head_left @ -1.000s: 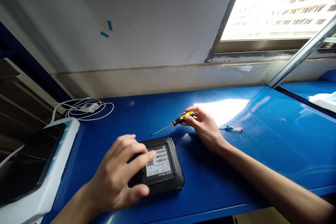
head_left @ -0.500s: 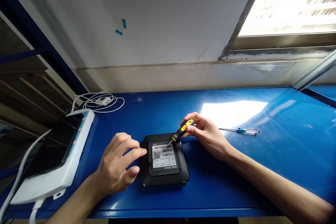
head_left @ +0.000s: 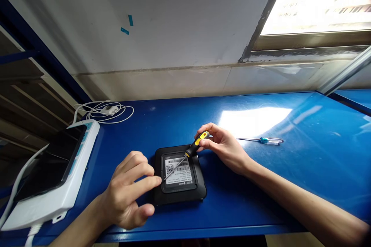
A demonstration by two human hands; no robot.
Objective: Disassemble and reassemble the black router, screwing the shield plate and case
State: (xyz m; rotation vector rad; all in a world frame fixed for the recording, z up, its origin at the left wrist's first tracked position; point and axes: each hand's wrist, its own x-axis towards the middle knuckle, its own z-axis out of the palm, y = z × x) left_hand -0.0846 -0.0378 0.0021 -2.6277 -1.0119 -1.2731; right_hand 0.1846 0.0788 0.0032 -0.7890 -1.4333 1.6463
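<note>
A flat black box-like device with a white printed label lies face up on the blue table. My right hand grips a black and yellow screwdriver, held at a slant across the label. Its tip reaches the left edge of the device's recessed panel. My left hand is at the device's left side, thumb and index finger apart. The index fingertip is right by the screwdriver tip; whether it touches the tip I cannot tell.
A second screwdriver with a clear blue handle lies to the right, behind my right forearm. On the left, a black phone rests on a white power strip. A coiled white cable with a plug sits behind it, near the wall.
My left index finger has moved in closer to the screwdriver tip. The screwdriver still slants across the label in my right hand. The whole view has shifted slightly.
</note>
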